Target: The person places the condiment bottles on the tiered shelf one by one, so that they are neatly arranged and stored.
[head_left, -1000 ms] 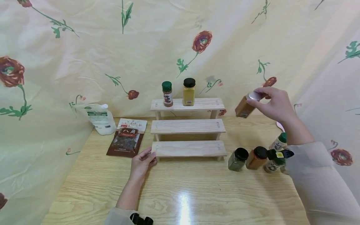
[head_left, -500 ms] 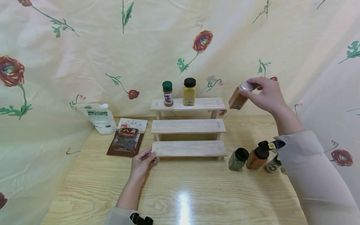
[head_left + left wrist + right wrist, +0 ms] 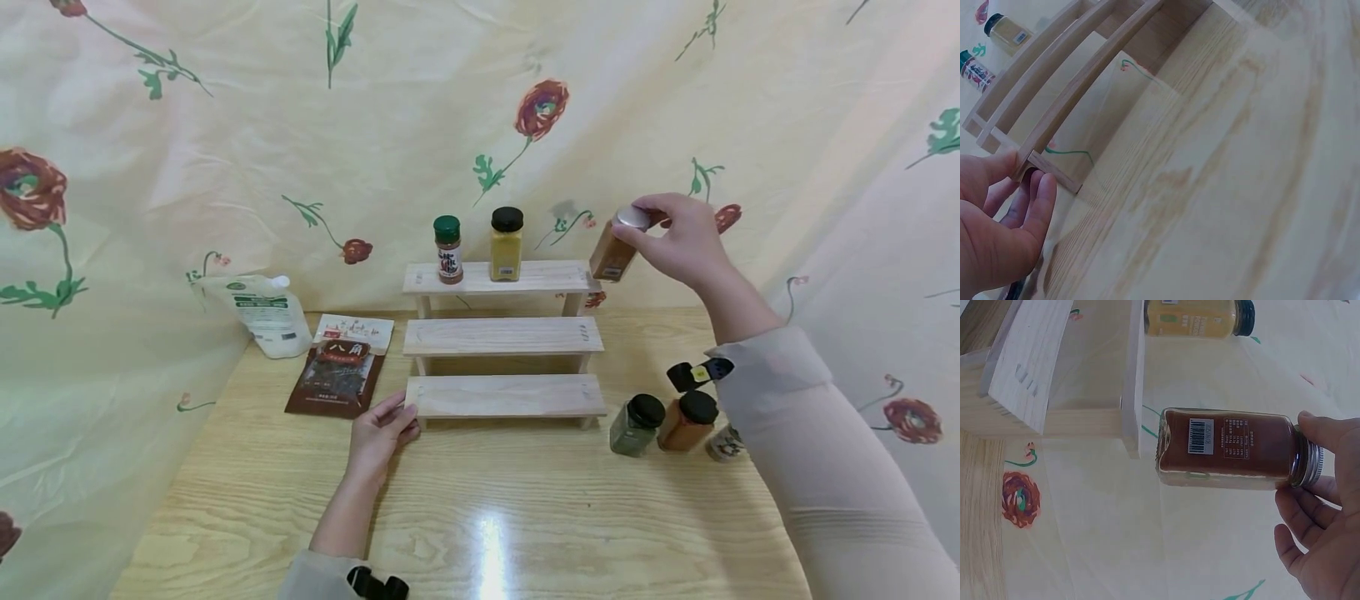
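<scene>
My right hand (image 3: pixel 678 237) pinches a square glass spice jar (image 3: pixel 1229 449) by its silver lid. Reddish-brown powder fills the jar, which tilts in the air beside the right end of the top shelf. My left hand (image 3: pixel 378 437) grips the left front end of a three-step wooden rack (image 3: pixel 504 335); thumb and fingers close round the lowest board's corner in the left wrist view. On the top step stand a green-capped spice bottle (image 3: pixel 448 250) and a black-capped jar of yellow powder (image 3: pixel 506 244). The two lower steps bear nothing.
Right of the rack stand a black-capped green jar (image 3: pixel 636 425), an orange-brown jar (image 3: pixel 686 421) and a labelled bottle (image 3: pixel 726 443), partly behind the right sleeve. A brown star anise packet (image 3: pixel 341 367) and a white spouted pouch (image 3: pixel 266 317) lie left. Floral cloth hangs behind.
My right hand has carried the brown jar left, to the right end of the top shelf. The left hand stays on the rack's corner.
</scene>
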